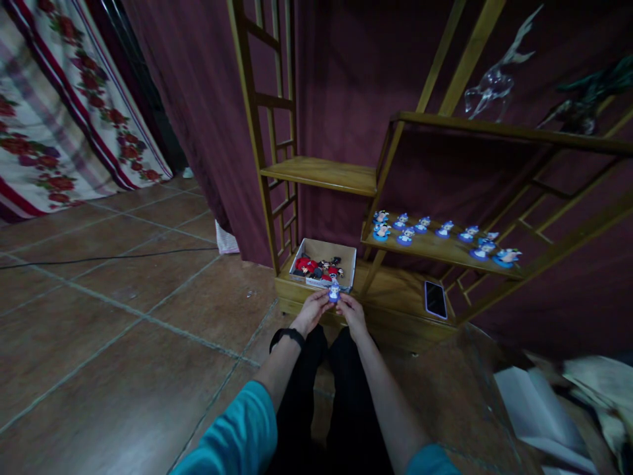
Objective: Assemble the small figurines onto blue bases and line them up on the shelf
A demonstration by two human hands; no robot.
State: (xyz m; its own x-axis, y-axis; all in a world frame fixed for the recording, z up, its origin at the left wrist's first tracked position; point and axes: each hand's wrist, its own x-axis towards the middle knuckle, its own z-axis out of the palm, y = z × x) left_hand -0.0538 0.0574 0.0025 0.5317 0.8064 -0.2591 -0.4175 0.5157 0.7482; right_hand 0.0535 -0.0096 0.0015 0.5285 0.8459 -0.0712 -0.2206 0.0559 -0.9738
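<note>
Between my two hands is a small purple-and-white figurine (334,292), upright on a round purple base. My left hand (314,310) pinches it from the left, and my right hand (352,313) closes on its right side. Just behind it, a shallow white cardboard box (350,264) on the lowest shelf contains several red and black figurines (316,267). To the right, on a higher shelf (425,247), stand several similar figurines (422,224) in purple, white, blue and pink.
A phone (436,299) lies on the lower shelf at right. Above, a clear glass deer (494,86) and a dark statuette (588,99) stand on the top shelf. A bare wooden shelf (321,173) is at left. A black cable (113,256) crosses the tiled floor; a white carton (539,412) lies at right.
</note>
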